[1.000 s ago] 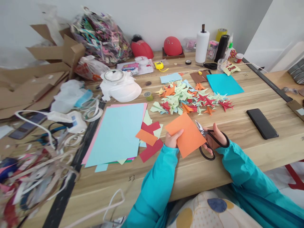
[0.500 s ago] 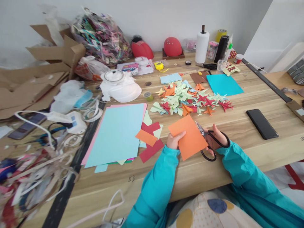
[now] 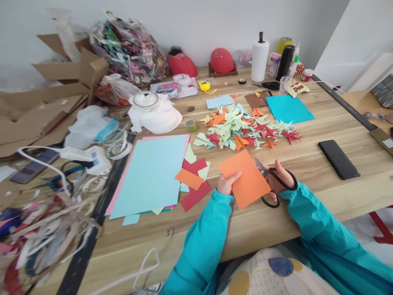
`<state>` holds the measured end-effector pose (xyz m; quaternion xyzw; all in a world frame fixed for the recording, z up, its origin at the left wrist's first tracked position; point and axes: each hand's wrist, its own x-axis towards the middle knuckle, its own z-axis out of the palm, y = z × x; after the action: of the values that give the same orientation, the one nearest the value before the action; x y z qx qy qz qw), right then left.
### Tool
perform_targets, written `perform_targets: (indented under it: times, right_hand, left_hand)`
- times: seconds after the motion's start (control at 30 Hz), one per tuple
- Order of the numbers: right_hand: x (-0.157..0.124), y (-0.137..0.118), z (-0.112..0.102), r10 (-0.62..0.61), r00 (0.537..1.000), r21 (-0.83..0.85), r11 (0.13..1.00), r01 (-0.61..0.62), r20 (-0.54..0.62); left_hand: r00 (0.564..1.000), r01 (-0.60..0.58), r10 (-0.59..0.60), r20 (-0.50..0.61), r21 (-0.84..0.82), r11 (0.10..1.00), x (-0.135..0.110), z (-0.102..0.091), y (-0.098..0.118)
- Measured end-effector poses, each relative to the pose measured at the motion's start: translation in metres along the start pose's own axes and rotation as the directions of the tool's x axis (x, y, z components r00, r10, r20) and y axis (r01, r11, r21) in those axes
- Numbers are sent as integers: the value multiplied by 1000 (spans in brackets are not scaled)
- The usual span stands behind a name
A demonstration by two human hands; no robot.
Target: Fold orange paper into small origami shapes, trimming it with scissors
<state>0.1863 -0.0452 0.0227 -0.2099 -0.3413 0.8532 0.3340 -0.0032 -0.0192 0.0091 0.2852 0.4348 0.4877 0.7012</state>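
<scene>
Table [image 3: 334,127], wooden and crowded, is stretching before us to a pale wall [image 3: 199,24], with a dark phone [image 3: 338,159] lying on the right and blue sheets [image 3: 153,172] on the left. Toward the back, a clear bag [image 3: 129,49] is bulging with coloured strips [image 3: 138,63], and beside it a cardboard box [image 3: 70,71] is standing with its flaps open; its contents we cannot make out. Above the table's near side, our left hand [image 3: 227,183] is pinching an orange paper [image 3: 247,180], and our right hand [image 3: 284,176] is gripping scissors [image 3: 263,171] by the black handles, the blades lying along the paper's far right edge (whether they are biting, we cannot tell). Compared with a second ago, our left hand and the paper are sitting slightly further right and closer to us, while the pile of folded paper [image 3: 235,125] beyond is keeping its place.
</scene>
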Motion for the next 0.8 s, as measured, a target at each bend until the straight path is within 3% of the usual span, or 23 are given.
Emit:
perform_targets:
  times: [0.13, 0.27, 0.47, 0.8]
  right_hand:
    - [-5, -3, -4, 26, 1000, 42, 999, -26, 10]
    - [-8, -1, -5, 82, 996, 63, 995, -81, -18]
    - [-8, 1, -3, 39, 999, 111, 993, -43, 36]
    - [-8, -3, 3, 40, 999, 75, 996, -40, 0]
  left_hand:
    - [996, 58, -55, 66, -42, 997, -2, 0, 1]
    - [996, 87, -88, -4, -115, 990, 2, -3, 8]
    - [997, 81, -80, 25, -48, 996, 4, -7, 11]
    - [999, 50, -50, -11, 16, 999, 4, -8, 11]
